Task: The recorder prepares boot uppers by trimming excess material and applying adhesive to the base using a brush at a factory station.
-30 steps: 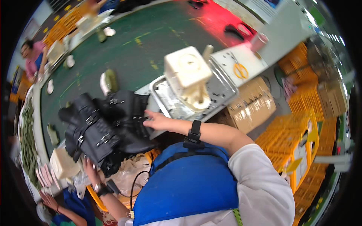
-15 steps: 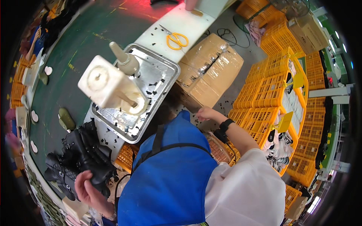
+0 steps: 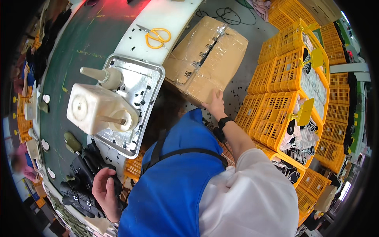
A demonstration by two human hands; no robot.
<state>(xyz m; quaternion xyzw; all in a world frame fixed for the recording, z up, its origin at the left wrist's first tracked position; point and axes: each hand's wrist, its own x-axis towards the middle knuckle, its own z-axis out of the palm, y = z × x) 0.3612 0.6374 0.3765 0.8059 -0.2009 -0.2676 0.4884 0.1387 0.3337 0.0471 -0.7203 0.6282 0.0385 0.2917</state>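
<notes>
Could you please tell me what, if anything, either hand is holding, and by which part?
The left hand holds nothing visible. The right hand is at the cardboard box's near edge, but whether it grips there cannot be told.

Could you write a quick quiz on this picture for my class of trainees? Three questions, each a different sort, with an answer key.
1. True or false: the scissors lie outside the metal tray.

2. Multiple choice: which thing is the person's right hand at?
A) the scissors
B) the cardboard box
C) the metal tray

3. Fill in the blank: the person wears an apron coloured ____.

Key:
1. True; they lie on the white tabletop.
2. B; the fingers are at the near edge of the box.
3. Blue.
</notes>
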